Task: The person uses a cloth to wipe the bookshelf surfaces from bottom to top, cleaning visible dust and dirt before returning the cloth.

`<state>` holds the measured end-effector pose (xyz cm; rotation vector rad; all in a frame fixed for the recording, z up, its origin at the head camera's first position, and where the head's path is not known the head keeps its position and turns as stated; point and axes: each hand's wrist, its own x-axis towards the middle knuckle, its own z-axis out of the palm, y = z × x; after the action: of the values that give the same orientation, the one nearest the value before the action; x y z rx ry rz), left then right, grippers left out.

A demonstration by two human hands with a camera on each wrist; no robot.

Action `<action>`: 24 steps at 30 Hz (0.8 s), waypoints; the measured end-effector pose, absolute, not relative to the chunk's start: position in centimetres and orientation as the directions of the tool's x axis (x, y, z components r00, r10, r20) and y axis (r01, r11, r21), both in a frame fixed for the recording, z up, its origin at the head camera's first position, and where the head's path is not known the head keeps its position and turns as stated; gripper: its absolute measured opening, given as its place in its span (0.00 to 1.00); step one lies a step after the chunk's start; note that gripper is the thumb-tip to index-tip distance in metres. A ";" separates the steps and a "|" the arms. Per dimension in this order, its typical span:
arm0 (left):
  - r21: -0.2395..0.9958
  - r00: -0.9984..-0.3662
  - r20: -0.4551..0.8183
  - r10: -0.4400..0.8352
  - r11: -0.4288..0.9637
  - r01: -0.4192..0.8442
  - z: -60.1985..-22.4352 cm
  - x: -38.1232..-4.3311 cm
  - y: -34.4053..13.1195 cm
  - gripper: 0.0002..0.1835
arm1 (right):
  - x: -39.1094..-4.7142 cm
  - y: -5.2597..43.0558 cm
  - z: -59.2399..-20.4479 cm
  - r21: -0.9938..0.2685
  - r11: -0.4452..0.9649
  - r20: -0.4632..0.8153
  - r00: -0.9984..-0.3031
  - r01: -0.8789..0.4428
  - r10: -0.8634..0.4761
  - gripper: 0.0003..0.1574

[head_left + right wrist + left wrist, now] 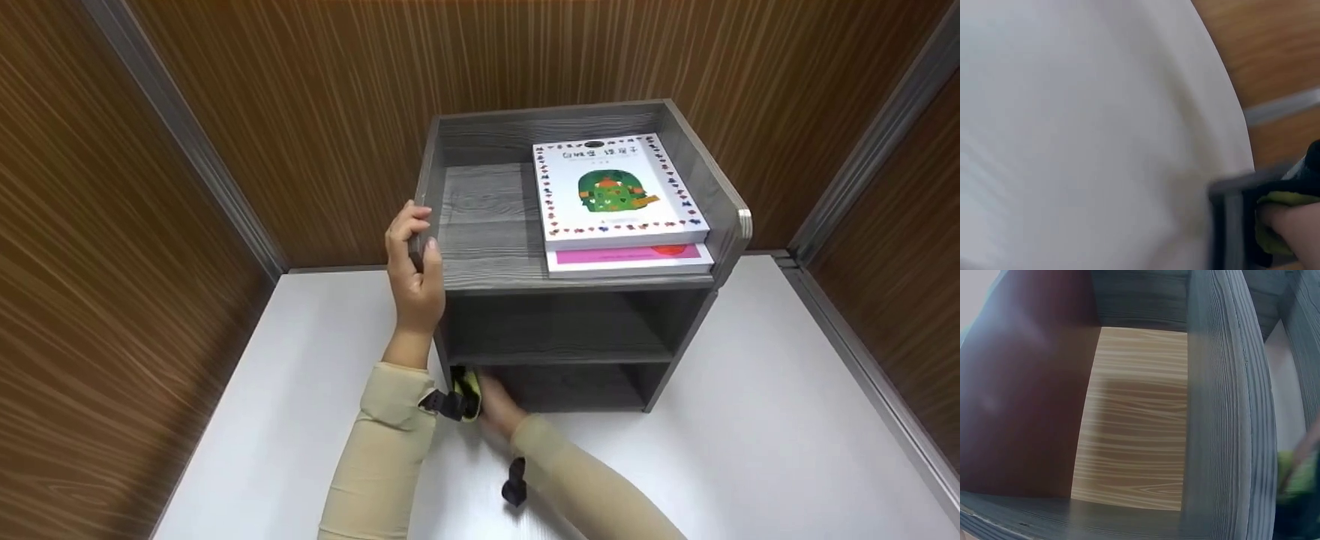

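Observation:
A small grey wood-grain shelf unit [480, 259] stands on the white tabletop. My left hand [417, 277] grips the front of its upper left side panel, with fingers over the edge and thumb on the near side. Low at the unit's left, my right hand [499, 401] reaches by the bottom compartment and holds a yellow-green and black cloth [470, 394] against the left panel. In the right wrist view the cloth [1289, 198] is bunched under the curled fingers. Part of the right hand is hidden behind the cloth and shelf.
Two books lie stacked on the top shelf at the right: a white one [615, 191] with a green picture over a pink-and-white one [630, 259]. Brown wood-grain walls [525, 52] enclose the table at the back and sides. A middle shelf board [555, 358] divides the lower part.

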<state>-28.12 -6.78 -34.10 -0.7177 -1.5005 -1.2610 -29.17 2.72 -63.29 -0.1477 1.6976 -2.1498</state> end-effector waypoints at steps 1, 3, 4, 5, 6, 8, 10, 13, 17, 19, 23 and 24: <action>0.352 -0.320 0.935 -0.154 0.280 0.893 -34.1 -28.1 -6.8 0.11 | -28.0 2.2 -61.2 -0.929 -0.254 -0.167 -0.918 0.269 -0.360 0.24; 0.354 -0.323 0.935 -0.150 0.285 0.891 -34.0 -28.2 -6.9 0.10 | -26.3 1.6 -58.6 -0.908 -0.319 -0.149 -0.920 0.273 -0.361 0.21; 0.354 -0.324 0.934 -0.149 0.286 0.890 -34.0 -28.2 -7.0 0.11 | -25.6 1.5 -57.5 -0.898 -0.339 -0.153 -0.921 0.281 -0.358 0.20; 0.354 -0.324 0.934 -0.149 0.288 0.890 -34.1 -28.2 -7.0 0.11 | -25.1 1.5 -56.9 -0.886 -0.364 -0.153 -0.922 0.287 -0.355 0.19; 0.354 -0.324 0.934 -0.149 0.289 0.889 -34.1 -28.3 -7.1 0.11 | -24.7 1.6 -56.3 -0.879 -0.379 -0.152 -0.923 0.290 -0.354 0.19; 0.354 -0.323 0.934 -0.149 0.290 0.889 -34.1 -28.2 -7.1 0.11 | -24.3 1.7 -56.0 -0.871 -0.393 -0.160 -0.925 0.296 -0.344 0.22; 0.353 -0.323 0.935 -0.146 0.293 0.889 -34.1 -28.2 -7.1 0.11 | -24.3 2.0 -56.1 -0.868 -0.396 -0.169 -0.928 0.299 -0.331 0.26; 0.356 -0.327 0.934 -0.143 0.291 0.888 -34.2 -28.1 -7.1 0.11 | -24.8 2.3 -57.1 -0.882 -0.371 -0.170 -0.931 0.290 -0.323 0.29; 0.352 -0.322 0.935 -0.148 0.280 0.893 -34.2 -28.1 -7.2 0.11 | -25.6 2.4 -58.3 -0.905 -0.296 -0.197 -0.917 0.306 -0.347 0.23; 0.348 -0.317 0.936 -0.150 0.278 0.895 -34.2 -28.1 -7.2 0.11 | -25.9 2.4 -58.4 -0.912 -0.262 -0.215 -0.911 0.316 -0.351 0.20; 0.340 -0.309 0.939 -0.148 0.277 0.899 -34.3 -28.2 -7.2 0.11 | -26.8 2.3 -58.3 -0.918 -0.255 -0.222 -0.926 0.304 -0.306 0.16; 0.340 -0.309 0.939 -0.150 0.275 0.899 -34.3 -28.2 -7.2 0.10 | -27.1 2.2 -58.3 -0.920 -0.256 -0.219 -0.932 0.296 -0.290 0.15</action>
<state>-28.20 -7.24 -34.31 -0.7307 -1.4955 -1.2566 -27.07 2.23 -58.31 0.0072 1.6381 -2.2330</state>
